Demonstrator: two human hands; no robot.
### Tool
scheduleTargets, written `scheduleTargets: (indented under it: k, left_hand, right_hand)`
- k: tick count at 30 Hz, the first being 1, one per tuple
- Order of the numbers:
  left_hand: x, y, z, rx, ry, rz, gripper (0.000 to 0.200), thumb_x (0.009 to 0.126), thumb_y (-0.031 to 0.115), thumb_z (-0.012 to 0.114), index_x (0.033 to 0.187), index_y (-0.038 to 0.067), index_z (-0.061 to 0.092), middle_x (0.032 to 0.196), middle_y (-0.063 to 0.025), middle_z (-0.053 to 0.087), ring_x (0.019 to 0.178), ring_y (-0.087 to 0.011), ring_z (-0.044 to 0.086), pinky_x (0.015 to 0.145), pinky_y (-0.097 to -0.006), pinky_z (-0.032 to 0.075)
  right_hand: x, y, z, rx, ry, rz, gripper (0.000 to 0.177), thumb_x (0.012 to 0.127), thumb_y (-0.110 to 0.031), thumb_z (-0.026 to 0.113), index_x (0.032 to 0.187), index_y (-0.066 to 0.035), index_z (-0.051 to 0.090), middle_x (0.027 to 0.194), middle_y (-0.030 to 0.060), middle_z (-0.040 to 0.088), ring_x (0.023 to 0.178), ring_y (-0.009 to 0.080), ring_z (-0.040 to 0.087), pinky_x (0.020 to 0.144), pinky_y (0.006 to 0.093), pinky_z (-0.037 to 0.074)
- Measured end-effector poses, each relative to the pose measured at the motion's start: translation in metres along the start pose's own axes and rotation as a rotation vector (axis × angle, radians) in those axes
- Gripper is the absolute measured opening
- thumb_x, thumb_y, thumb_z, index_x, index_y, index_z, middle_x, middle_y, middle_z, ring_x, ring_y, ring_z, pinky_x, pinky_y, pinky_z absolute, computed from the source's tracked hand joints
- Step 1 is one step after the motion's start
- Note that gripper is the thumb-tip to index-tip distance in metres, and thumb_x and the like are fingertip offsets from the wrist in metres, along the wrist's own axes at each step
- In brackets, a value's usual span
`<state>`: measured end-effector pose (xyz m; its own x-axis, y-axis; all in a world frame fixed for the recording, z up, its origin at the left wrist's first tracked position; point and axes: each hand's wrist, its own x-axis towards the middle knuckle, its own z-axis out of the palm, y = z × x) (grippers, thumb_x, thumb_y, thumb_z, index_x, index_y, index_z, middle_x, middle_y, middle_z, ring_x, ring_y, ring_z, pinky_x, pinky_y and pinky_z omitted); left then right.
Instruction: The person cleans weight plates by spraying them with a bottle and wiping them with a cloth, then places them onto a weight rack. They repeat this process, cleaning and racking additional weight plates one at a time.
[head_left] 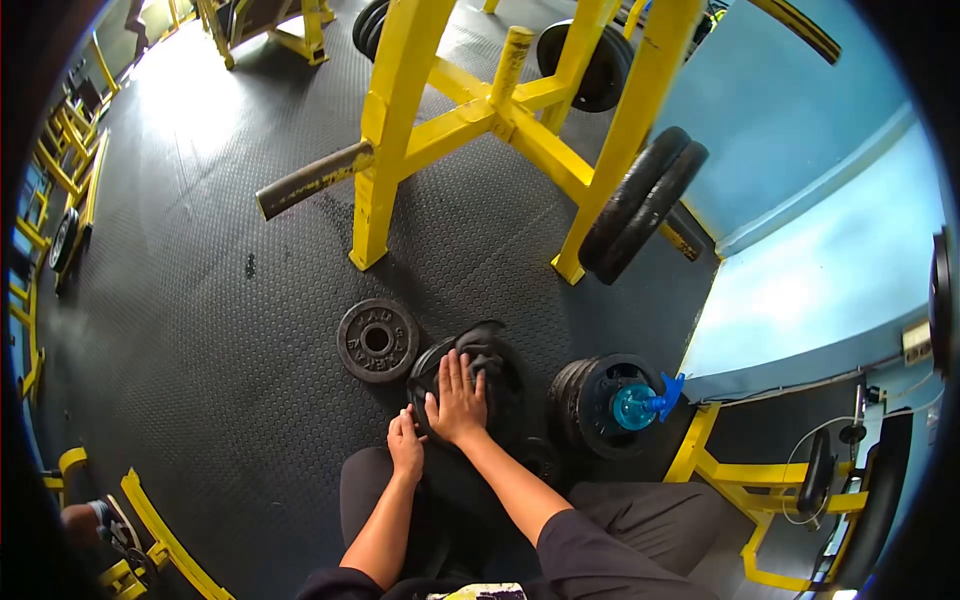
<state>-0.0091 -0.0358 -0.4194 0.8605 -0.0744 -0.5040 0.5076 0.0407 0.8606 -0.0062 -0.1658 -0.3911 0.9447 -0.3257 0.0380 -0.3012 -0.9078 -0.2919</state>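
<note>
My right hand (460, 405) lies flat, fingers stretched out, on a dark cloth (485, 352) bunched over the top of black weight plates (425, 365) on the floor between my legs. At the near left edge of these plates, my left hand (406, 445) has its fingers curled against the rim; part of its grip is hidden. To the left, touching or nearly touching, a smaller black weight plate (377, 340) with raised lettering lies flat. On the right stands a stack of black plates (575, 400) with a blue spray bottle (637, 407) on top.
A yellow steel rack (385, 130) stands ahead, with a bare peg (315, 180) jutting left and black plates (645, 205) hung on the right. Another yellow machine (740, 475) is at the right by the blue wall (810, 290). A person's shoe (122, 522) shows at lower left.
</note>
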Motion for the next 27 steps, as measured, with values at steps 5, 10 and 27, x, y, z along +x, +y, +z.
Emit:
scheduleTargets:
  k: [5,10,27]
  left_hand:
    - [0.001,-0.005,-0.005,0.016,-0.073,0.021,0.042,0.103,0.042,0.049,0.12,0.006,0.061,0.097,-0.0026,0.058,0.086,-0.0117,0.055,0.074,-0.031,0.053]
    - [-0.011,-0.006,0.002,-0.051,-0.059,-0.011,0.056,0.101,0.049,0.047,0.137,0.006,0.053,0.125,-0.0063,0.059,0.108,-0.0179,0.056,0.083,-0.0367,0.049]
    - [-0.036,0.003,-0.011,-0.168,-0.195,-0.23,0.067,0.097,0.058,0.045,0.139,0.006,0.051,0.138,-0.0111,0.054,0.126,-0.0247,0.049,0.105,-0.0408,0.036]
  right_hand:
    - [-0.059,0.004,-0.005,0.092,-0.119,-0.205,0.075,0.089,-0.032,0.051,0.152,-0.002,0.027,0.161,0.013,0.023,0.147,0.0298,0.025,0.117,0.0521,0.022]
    - [-0.106,0.038,-0.037,0.029,-0.248,-0.256,0.071,0.089,-0.031,0.051,0.152,-0.006,0.03,0.16,0.0095,0.028,0.146,0.0264,0.028,0.118,0.0507,0.022]
    - [-0.109,0.039,-0.021,0.103,-0.407,-0.52,0.065,0.097,-0.029,0.05,0.154,-0.012,0.026,0.162,0.0049,0.021,0.149,0.0331,0.017,0.12,0.0473,0.019]
